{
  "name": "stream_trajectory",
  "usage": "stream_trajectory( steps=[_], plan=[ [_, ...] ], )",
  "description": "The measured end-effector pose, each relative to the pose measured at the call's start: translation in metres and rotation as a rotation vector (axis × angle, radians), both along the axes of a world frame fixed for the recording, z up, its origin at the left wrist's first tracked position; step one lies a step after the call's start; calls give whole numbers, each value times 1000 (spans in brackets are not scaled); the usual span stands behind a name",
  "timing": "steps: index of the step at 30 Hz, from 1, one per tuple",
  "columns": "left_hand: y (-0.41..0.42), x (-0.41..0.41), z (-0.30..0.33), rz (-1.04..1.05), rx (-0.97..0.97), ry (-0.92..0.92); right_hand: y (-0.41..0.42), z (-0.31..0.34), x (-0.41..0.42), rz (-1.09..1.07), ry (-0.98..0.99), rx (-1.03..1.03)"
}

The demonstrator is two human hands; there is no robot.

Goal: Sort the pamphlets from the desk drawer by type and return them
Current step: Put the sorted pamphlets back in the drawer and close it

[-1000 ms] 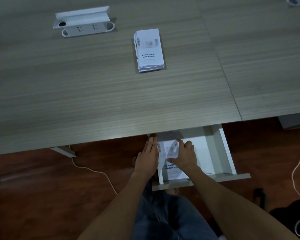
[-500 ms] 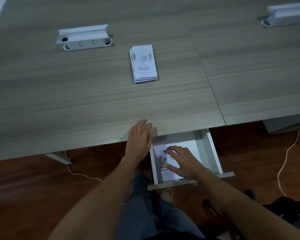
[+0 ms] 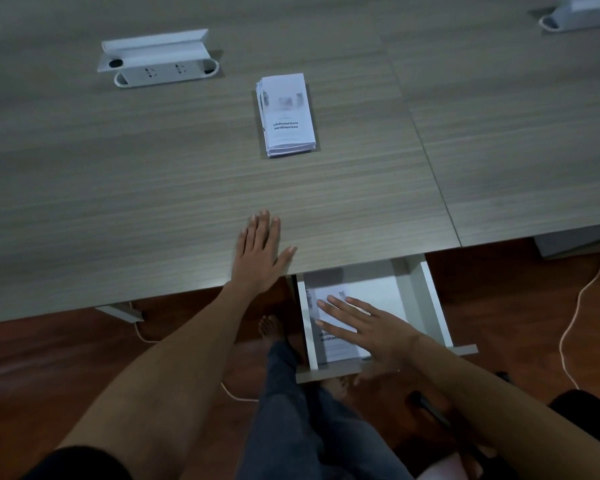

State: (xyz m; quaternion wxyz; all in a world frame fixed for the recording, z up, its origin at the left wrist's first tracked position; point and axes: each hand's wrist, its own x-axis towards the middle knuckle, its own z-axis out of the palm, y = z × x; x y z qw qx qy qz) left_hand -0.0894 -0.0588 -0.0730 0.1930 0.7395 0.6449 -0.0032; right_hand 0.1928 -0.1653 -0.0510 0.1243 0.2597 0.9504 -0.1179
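A stack of white pamphlets (image 3: pixel 287 116) lies on the wooden desk (image 3: pixel 153 188), well beyond my hands. The white drawer (image 3: pixel 430 299) under the desk's front edge stands pulled out. Inside it, against its left side, lies another stack of white pamphlets (image 3: pixel 329 348). My right hand (image 3: pixel 371 329) rests flat on that stack, fingers spread, and hides most of it. My left hand (image 3: pixel 260 254) is flat over the desk's front edge, just left of the drawer, holding nothing.
A white power socket box (image 3: pixel 156 60) sits at the desk's back left and another (image 3: pixel 582 15) at the far right. A seam splits the desk into two tops. White cables (image 3: pixel 568 327) trail on the wooden floor. My legs (image 3: pixel 312 420) are under the drawer.
My left hand rose from beside the drawer onto the desk's front edge. My right hand opened flat on the pamphlets in the drawer. The view tilted up.
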Motion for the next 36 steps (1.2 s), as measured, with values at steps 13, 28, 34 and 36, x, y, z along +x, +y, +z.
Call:
stream_trajectory(
  steps=[13,28,34,36],
  plan=[
    [2,-2,-4,20,24,-17,50,3,-5,-118,-6,46],
    [1,-1,-1,21,5,-9,107,15,-20,-510,-37,144],
    [3,0,3,16,2,-12,122,10,-24,-474,-26,159],
    [4,0,5,20,-18,-11,123,9,-24,-469,-22,150]
  ],
)
